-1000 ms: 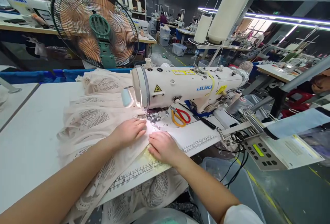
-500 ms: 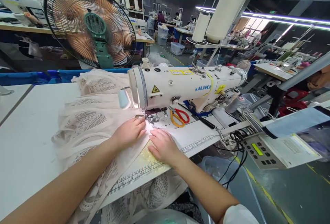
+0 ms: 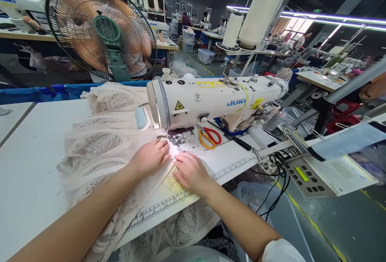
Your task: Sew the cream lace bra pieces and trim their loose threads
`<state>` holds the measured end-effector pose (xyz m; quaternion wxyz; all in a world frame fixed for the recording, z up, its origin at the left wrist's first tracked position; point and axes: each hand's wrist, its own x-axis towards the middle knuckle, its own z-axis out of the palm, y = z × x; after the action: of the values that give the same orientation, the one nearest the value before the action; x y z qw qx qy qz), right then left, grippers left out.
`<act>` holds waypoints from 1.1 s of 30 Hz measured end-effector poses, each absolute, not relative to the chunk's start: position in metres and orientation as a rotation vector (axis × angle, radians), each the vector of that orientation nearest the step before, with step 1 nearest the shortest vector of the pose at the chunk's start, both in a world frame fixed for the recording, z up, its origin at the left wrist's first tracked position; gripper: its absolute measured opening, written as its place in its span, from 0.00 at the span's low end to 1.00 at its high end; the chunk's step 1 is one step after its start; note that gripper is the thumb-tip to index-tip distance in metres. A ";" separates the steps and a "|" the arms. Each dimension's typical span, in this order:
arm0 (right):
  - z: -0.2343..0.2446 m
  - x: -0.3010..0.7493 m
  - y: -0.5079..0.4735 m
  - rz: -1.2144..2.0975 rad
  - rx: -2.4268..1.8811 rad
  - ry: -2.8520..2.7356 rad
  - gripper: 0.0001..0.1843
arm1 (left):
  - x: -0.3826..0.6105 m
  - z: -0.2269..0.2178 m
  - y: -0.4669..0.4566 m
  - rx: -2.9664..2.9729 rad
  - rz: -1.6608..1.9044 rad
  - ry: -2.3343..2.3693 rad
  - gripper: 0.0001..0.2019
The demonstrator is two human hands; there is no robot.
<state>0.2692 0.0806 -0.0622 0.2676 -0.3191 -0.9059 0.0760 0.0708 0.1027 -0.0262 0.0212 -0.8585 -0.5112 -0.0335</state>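
A white JUKI sewing machine (image 3: 193,101) stands on the table, its lit needle area at its left end. Beige lace fabric (image 3: 102,143) runs in gathered folds from the machine's left side toward me and hangs over the table's front edge. My left hand (image 3: 150,157) lies on this fabric just before the needle, fingers extended and pressing down. To its right, my right hand (image 3: 191,173) rests beside the fabric's edge, fingertips touching it near the presser foot and thumb apart. The presser foot (image 3: 176,138) is partly hidden by shadow and fabric.
Orange-and-red-handled snips (image 3: 208,137) and a black-handled tool (image 3: 241,143) lie on the machine bed. A ruler strip (image 3: 157,207) marks the table's front edge. Behind stands a large fan (image 3: 105,28). A control box (image 3: 319,177) hangs at right, above a clear bin (image 3: 277,209).
The view has shifted slightly, so the fan and machine sit a little further left. Both hands stay in nearly the same place at the needle, and the fabric has barely moved.
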 end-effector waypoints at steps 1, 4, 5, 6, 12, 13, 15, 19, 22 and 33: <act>-0.062 0.269 0.081 0.202 -0.858 -2.442 0.13 | 0.071 -0.026 0.102 -2.655 -0.098 -1.583 0.19; -0.061 0.269 0.080 0.195 -0.853 -2.430 0.12 | 0.073 -0.026 0.101 -2.643 -0.080 -1.584 0.19; -0.061 0.269 0.080 0.195 -0.852 -2.426 0.12 | 0.073 -0.026 0.101 -2.641 -0.076 -1.586 0.19; -0.060 0.269 0.081 0.198 -0.852 -2.425 0.12 | 0.073 -0.025 0.101 -2.640 -0.073 -1.589 0.19; -0.060 0.269 0.081 0.231 -0.876 -2.447 0.12 | 0.072 -0.024 0.103 -2.660 -0.081 -1.589 0.19; -0.061 0.269 0.081 0.234 -0.874 -2.448 0.12 | 0.072 -0.024 0.103 -2.660 -0.084 -1.590 0.18; -0.061 0.269 0.082 0.238 -0.871 -2.446 0.11 | 0.071 -0.024 0.103 -2.659 -0.085 -1.594 0.18; -0.061 0.270 0.082 0.236 -0.875 -2.444 0.11 | 0.071 -0.023 0.103 -2.660 -0.056 -1.600 0.19; -0.061 0.269 0.083 0.246 -0.884 -2.444 0.12 | 0.070 -0.022 0.105 -2.662 -0.021 -1.604 0.21; -0.059 0.264 0.082 0.270 -1.005 -2.512 0.22 | 0.063 -0.014 0.123 -2.653 0.035 -1.553 0.20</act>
<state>0.2635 0.0815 -0.0593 0.2096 -0.3614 -0.9033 0.0971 0.0628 0.1235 -0.0137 0.0335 -0.8624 -0.5050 0.0112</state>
